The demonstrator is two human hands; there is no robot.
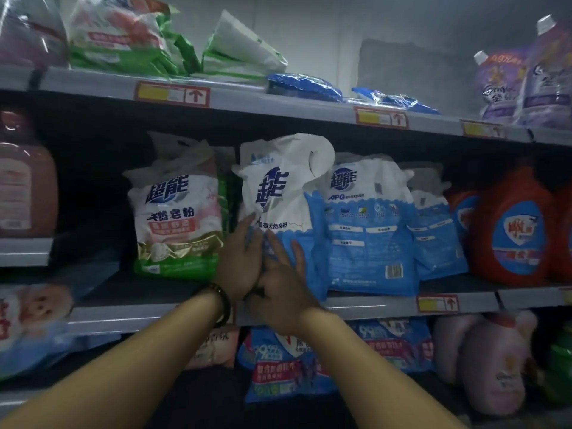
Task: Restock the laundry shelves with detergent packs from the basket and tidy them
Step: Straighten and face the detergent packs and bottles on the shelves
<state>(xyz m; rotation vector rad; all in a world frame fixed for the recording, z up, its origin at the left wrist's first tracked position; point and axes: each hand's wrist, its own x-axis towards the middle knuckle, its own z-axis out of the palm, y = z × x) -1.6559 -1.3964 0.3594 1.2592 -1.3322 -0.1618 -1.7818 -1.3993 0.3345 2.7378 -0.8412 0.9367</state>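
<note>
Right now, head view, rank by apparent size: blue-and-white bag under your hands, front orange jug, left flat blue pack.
1. blue-and-white bag
2. front orange jug, close, ranking unsure
3. left flat blue pack

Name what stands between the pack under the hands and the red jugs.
Two back-facing blue packs: the barcode pack and a second pack beside the red jug. Head view.

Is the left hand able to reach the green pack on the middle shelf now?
Probably yes: the left hand lies flat on the blue pack, right beside the green pack, and nothing stands in front of that pack.
</note>
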